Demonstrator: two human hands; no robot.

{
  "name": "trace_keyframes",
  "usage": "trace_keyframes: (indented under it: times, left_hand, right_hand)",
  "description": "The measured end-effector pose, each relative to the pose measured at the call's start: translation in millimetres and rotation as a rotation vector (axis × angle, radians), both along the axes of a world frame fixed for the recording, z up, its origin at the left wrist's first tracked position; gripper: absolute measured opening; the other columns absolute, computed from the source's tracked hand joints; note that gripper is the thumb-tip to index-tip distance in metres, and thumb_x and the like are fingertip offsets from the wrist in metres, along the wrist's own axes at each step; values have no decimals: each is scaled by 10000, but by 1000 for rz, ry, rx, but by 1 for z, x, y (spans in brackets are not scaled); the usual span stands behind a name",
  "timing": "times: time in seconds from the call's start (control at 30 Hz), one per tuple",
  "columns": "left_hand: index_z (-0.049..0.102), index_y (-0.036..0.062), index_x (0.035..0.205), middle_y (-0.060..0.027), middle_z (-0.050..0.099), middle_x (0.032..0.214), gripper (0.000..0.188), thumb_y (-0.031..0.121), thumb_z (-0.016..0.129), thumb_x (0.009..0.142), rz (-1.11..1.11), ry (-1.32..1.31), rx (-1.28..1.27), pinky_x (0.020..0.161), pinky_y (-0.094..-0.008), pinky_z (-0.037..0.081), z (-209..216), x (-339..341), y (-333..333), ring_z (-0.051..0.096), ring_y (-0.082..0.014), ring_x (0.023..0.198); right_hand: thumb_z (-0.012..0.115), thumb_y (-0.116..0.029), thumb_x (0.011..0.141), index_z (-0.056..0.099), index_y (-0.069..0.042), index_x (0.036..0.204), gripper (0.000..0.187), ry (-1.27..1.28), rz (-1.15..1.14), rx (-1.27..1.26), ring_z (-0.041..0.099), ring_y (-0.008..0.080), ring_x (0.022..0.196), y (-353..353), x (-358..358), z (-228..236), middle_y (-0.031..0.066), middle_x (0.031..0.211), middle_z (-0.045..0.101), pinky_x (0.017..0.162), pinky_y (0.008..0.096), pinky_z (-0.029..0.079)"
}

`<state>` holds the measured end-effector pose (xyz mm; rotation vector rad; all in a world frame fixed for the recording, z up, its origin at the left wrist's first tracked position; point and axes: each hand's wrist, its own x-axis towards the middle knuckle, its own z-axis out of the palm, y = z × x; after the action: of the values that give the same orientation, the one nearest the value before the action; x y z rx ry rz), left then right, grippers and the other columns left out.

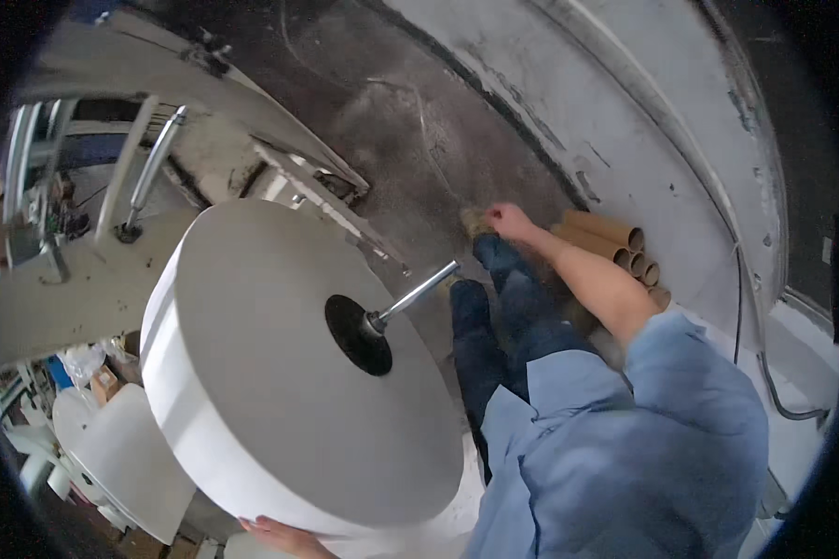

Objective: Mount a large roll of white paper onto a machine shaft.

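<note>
Roll (261, 373), wide and white, sits left of the person's legs (522, 296); the left hand (280, 538) lies against its lower edge, fingers extended. Whether the right hand (511, 223) holds anything, I cannot tell.

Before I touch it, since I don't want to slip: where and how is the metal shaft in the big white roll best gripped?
Probably by its bare outer length, with a full wrap, coming from the side of the person's legs: the metal shaft is slim, round and juts that way from the black hub disc on the white roll.
</note>
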<state>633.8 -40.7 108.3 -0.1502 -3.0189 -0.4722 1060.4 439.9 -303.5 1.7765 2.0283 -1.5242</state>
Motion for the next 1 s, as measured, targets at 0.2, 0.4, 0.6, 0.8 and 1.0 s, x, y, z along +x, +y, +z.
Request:
trace_keyframes:
  times: [0.2, 0.4, 0.6, 0.8, 1.0]
  left_hand:
    - [331, 9, 1432, -243, 401, 1411, 669, 485, 426, 972, -192, -84, -128, 969, -505, 449, -56, -67, -67, 488, -389, 1216]
    - [341, 7, 1425, -237, 417, 1393, 656, 477, 426, 975, -180, -90, -411, 968, -500, 451, -103, -97, -76, 490, -387, 1209]
    - [350, 5, 1418, -230, 433, 1375, 644, 469, 426, 979, -143, -82, -676, 967, -495, 452, -120, -102, -69, 492, -384, 1201]
    - [360, 3, 1411, -224, 448, 1358, 631, 462, 426, 982, -69, -17, -890, 966, -490, 453, -99, -88, -72, 494, -382, 1194]
    - [369, 1, 1404, -217, 464, 1340, 619, 454, 426, 986, 50, -1, -989, 965, -484, 455, -89, -36, -111, 497, -379, 1186]
  right_hand:
    - [601, -253, 832, 681, -27, 958, 271, -170, -56, 65, 649, 369, 867, 44, 12, -140, 207, 916, 670, 757, 445, 506]
    - [561, -206, 840, 673, -23, 902, 224, -255, -78, 56, 624, 410, 900, 85, -8, -285, 218, 934, 660, 781, 496, 496]
    - [579, -209, 841, 665, -20, 906, 218, -284, 73, 7, 628, 405, 921, 119, -18, -425, 234, 940, 649, 803, 491, 504]
    - [622, -215, 827, 596, -17, 1072, 316, -388, 109, 25, 605, 389, 1031, 114, -73, -479, 212, 1135, 600, 865, 471, 504]
    - [622, -246, 830, 603, -3, 1004, 299, -356, 212, 53, 611, 408, 981, 131, -54, -500, 222, 1044, 634, 841, 488, 495]
